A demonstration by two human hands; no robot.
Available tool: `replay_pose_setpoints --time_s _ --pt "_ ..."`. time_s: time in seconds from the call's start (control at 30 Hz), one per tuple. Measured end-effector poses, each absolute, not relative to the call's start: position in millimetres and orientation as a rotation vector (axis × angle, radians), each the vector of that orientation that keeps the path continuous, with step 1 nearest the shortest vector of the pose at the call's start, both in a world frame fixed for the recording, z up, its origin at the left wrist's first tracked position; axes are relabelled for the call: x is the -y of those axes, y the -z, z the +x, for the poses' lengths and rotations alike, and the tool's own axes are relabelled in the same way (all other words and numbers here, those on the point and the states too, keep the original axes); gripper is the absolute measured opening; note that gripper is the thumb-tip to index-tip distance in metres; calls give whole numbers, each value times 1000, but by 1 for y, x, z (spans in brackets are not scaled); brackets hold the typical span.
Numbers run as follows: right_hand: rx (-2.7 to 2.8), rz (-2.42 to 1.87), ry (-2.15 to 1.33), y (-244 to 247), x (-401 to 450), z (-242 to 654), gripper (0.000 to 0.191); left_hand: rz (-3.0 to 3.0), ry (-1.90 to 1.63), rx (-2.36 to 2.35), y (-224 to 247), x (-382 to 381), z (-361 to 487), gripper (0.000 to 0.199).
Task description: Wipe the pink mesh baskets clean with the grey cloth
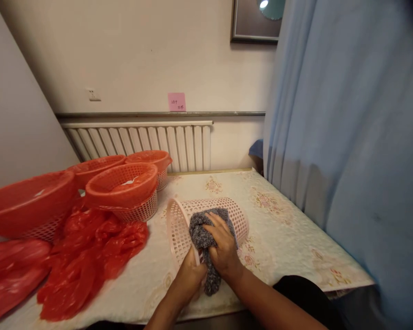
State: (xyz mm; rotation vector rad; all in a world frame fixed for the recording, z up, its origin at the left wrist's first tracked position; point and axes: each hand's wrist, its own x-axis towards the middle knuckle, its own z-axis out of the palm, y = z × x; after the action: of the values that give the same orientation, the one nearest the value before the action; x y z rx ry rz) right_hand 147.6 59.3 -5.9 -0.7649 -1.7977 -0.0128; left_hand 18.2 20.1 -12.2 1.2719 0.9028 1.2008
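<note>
Gripping pink basket with left hand, gray cloth held against it by right hand, lower center, red-lined baskets at left.

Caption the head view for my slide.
Right hand holds gray cloth against a sideways pink basket gripped by the left hand.

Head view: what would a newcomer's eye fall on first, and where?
Red plastic heaped at the left, beside red-lined baskets, would probably catch the eye first. Near the middle, a pale pink basket lies on its side, left hand at its rim, right hand holding a grey cloth against it. A blue curtain fills the right.
</note>
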Motion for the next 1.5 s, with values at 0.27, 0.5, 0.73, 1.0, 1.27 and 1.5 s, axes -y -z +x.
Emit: replay_pose_setpoints --time_s 0.27,0.5,0.73,1.0,1.27,1.5 --pt "1505 -1248 34 26 -127 215 45 1230 -1161 -874 9 -19 20 63" --pt "1207 -1408 69 46 -140 226 43 1223 -1150 -821 8 -25 11 62" --pt "1568 -964 65 34 -72 155 56 1243 -1109 -865 7 -32 8 55" --pt "1811 -709 19 9 -39 135 59 1461 -1005 -1055 20 -9 6 38" --pt "1826 -760 34 -4 -46 147 62 1499 -1000 -1029 29 0 17 38" --pt "1859 -749 31 0 -58 154 65 1146 -1232 -920 -6 -13 27 54"
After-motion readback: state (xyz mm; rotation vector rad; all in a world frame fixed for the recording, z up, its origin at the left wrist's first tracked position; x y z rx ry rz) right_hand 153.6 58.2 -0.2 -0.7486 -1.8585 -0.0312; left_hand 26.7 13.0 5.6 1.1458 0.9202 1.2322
